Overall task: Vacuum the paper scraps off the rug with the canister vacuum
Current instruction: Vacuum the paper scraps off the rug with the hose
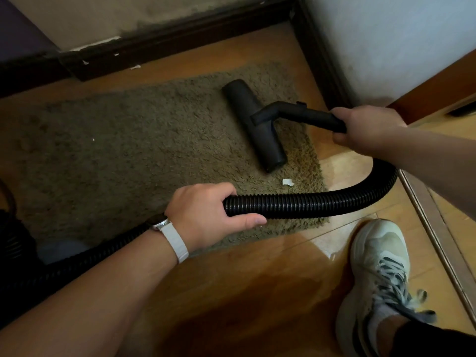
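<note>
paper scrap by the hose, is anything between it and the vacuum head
Nothing visible. Only bare rug separates the paper scrap from the near end of the vacuum head; the hose runs on the scrap's near side, not between them.

A pale laced sneaker stands on the wooden floor, and a dark baseboard edges the walls.

Single view, head-worn, wide-angle. Looks forward and steeply down from over the near edge of the rug; its far edge and the skirting board run across the top of frame. Close range: left hand mid-frame, right hand at right, a shoe at bottom right. Straight lines bow toward the frame edges
</note>
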### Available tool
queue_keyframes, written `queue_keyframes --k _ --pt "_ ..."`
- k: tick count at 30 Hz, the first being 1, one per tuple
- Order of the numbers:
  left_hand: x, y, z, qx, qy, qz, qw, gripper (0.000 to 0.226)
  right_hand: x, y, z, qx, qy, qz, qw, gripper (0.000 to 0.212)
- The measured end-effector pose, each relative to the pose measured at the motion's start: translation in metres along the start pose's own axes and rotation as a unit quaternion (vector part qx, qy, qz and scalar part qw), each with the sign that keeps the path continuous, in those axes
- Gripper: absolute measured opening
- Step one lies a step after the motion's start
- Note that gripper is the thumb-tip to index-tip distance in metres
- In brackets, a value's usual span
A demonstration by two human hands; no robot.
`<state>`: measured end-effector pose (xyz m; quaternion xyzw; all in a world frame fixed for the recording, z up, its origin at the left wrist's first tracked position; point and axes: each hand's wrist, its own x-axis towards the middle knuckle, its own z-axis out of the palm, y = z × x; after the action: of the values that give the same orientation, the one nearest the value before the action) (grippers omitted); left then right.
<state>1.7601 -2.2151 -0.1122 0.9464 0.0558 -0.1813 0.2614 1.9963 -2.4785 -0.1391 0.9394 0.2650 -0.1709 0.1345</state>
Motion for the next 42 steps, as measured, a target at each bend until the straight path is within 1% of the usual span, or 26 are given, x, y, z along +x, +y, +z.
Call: queue_keyframes --k 4,7,12,16,20,24,28,32,36,39,42 --pt "0.0 0.0 -0.001 0.006 0.007 0.004 1.0 0.075 -0.001 0.002 0.002 0.019 -0.004 0.027 0.999 0.024" --pt "0.0 0.0 -0.002 0.006 0.002 0.008 1.0 0.076 -0.002 -0.003 0.003 0.033 -0.017 0.027 0.999 0.022" --pt "-0.001 -0.006 -0.001 0.017 -0.015 0.002 1.0 0.083 0.006 -0.03 0.005 0.035 -0.023 -0.009 0.999 0.026" --pt "-0.003 -0.01 0.0 0.018 -0.02 0.003 1.0 0.079 0.012 -0.055 0.006 0.041 -0.023 -0.054 0.997 0.024" --pt "-0.004 -0.011 -0.001 0.014 -0.015 0.007 1.0 0.078 0.017 -0.058 0.003 0.041 -0.03 -0.066 0.997 0.022" --pt "-0.004 -0.009 -0.002 0.014 -0.014 0.009 1.0 0.078 0.015 -0.052 0.009 0.07 -0.021 -0.074 0.995 0.021" --pt "-0.002 -0.007 -0.002 0.02 -0.01 0.009 1.0 0.079 0.006 -0.038 0.012 0.104 -0.026 -0.035 0.994 0.028" --pt "0.0 -0.001 -0.001 0.014 0.001 0.015 1.0 0.08 -0.005 -0.016 0.008 0.162 -0.025 0.032 0.986 0.022" --pt "0.001 0.005 0.002 0.013 0.001 0.031 0.999 0.078 -0.024 0.005 0.005 0.168 -0.022 0.065 0.983 0.02" --pt "0.003 0.011 0.006 0.012 0.001 0.053 0.999 0.077 -0.045 0.019 0.007 0.162 -0.029 0.068 0.984 0.032" --pt "0.005 0.017 0.011 0.017 -0.019 0.069 0.997 0.077 -0.072 0.028 0.014 0.145 -0.044 0.065 0.986 0.045"
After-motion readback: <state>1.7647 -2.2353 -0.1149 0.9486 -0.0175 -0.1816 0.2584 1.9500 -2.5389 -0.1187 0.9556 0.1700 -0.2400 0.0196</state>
